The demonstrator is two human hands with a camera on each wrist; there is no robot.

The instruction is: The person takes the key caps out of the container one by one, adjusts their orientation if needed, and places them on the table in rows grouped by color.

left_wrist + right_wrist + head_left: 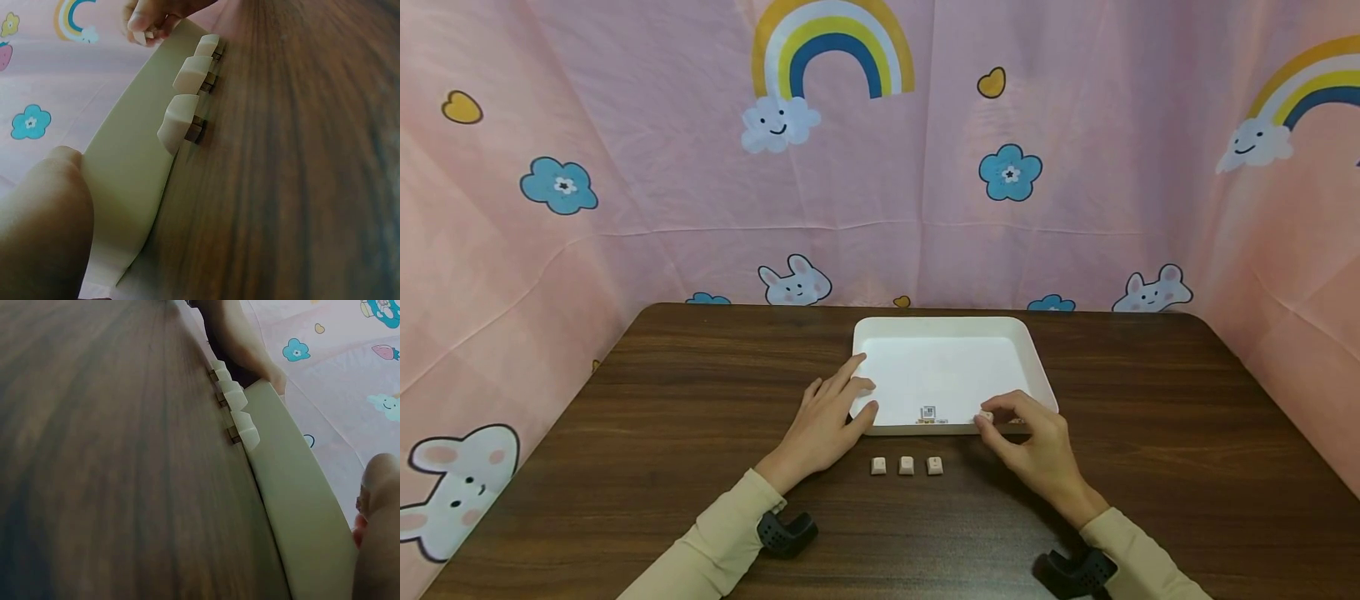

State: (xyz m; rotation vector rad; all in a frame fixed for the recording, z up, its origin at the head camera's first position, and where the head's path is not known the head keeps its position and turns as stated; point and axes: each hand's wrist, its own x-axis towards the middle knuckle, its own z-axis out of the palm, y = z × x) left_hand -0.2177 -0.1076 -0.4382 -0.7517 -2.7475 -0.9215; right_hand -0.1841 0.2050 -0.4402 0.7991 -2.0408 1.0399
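A white tray [943, 327] with raised walls lies on the table. My left hand [823, 429] rests at its left edge, the fingers spread and fairly straight over the rim. Above the tray's front right part, my right hand [1037, 446] pinches a small white keycap [986, 415] between thumb and index finger. In front of the tray three more keycaps stand in a row: a left one [878, 466], a middle one [906, 466] and a right one [934, 466]. Both wrist views show dark blocks under these keycaps. The fingertips of the right hand are partly hidden in the right wrist view.
The brown wooden table [737, 375] extends on both sides of the tray. A printed label [928, 412] shows at the tray's front inside. A pink patterned curtain [887, 183] hangs behind the table. Black wrist devices sit on both forearms.
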